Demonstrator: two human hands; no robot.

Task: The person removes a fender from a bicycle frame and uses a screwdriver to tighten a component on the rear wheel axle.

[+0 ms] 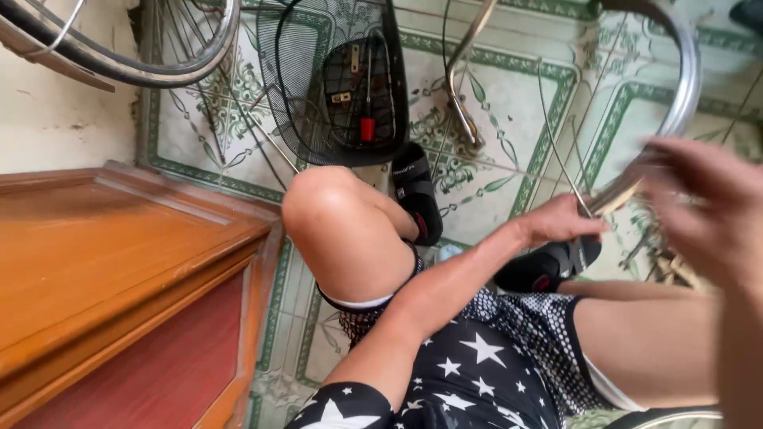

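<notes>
The left hand (560, 222) pinches closed on a thin metal spoke (556, 151) at the inner edge of the shiny wheel rim (683, 87). The right hand (707, 206), blurred, hovers by the rim; its grip cannot be told. Tiled floor (509, 87) lies open between the rim and a black wire basket (342, 87); an orange wooden cabinet (119, 270) hems the left.

We see a shiny metal wheel rim (685, 87) standing tilted, just beyond the black sandal (548, 266). Thin loose spokes (556, 143) rise beside it.
</notes>
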